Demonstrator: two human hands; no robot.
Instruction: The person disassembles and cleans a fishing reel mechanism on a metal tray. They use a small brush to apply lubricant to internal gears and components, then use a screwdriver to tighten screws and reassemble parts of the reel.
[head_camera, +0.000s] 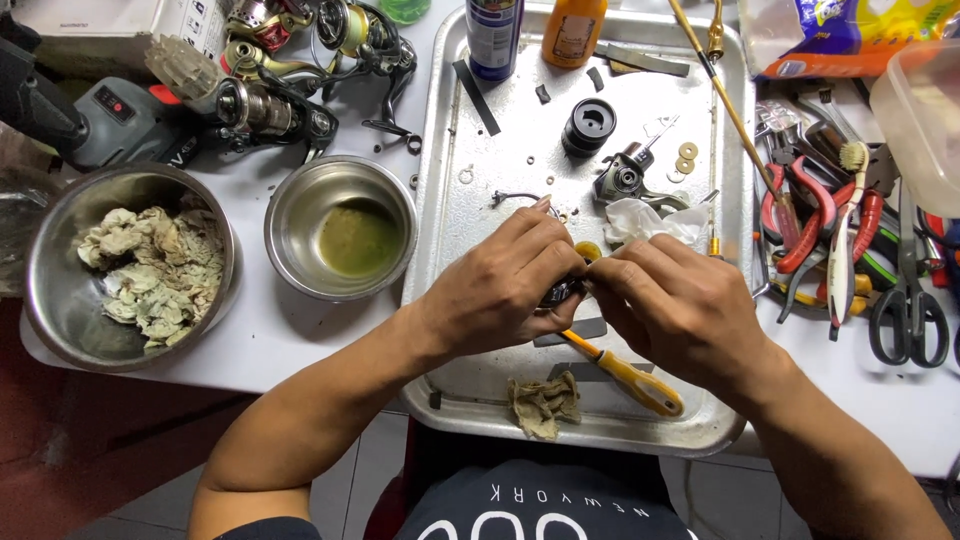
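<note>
My left hand (505, 285) and my right hand (675, 305) meet over a metal tray (700, 435), both closed around a small dark metal part (562, 291) that is mostly hidden by the fingers. A yellow-handled screwdriver (630, 378) lies on the tray just under my hands. Beyond my fingers on the tray sit a reel body (628, 180), a black spool (588, 126), a white tissue (650, 222), small washers (686, 157) and a thin wire piece (515, 196).
Left of the tray stand a steel bowl of greenish liquid (342, 230) and a larger bowl of dirty rags (130, 265). Fishing reels (290, 75) lie at the back left. Pliers and scissors (850, 240) crowd the right. Bottles (535, 35) stand at the tray's far end.
</note>
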